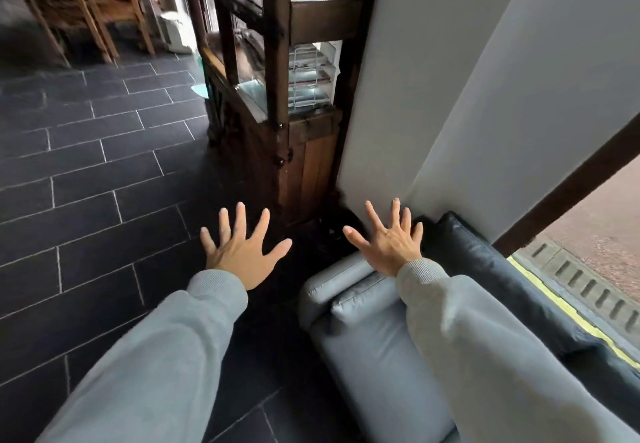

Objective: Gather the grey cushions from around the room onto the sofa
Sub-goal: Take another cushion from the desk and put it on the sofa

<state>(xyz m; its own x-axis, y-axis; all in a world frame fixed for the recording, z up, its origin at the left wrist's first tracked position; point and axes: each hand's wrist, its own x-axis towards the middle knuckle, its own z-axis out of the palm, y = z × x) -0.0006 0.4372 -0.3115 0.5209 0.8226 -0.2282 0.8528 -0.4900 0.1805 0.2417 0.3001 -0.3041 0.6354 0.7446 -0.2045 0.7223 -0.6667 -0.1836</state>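
Both my hands are stretched out in front of me with fingers spread and nothing in them. My left hand (242, 252) hovers over the dark tiled floor. My right hand (389, 240) is above the near end of the grey leather sofa (367, 349), over its rounded armrest. A grey seat cushion (363, 307) lies on the sofa under my right sleeve. A black cushion (485, 269) runs along the sofa's back by the window. No loose grey cushion shows on the floor.
A dark wooden shelf unit (277, 103) with a wire rack stands just beyond the sofa's end against a white wall (433, 96). Wooden chairs (86, 17) are at the far left. Dark floor tiles (86, 183) spread to the left. A window (595, 235) is at the right.
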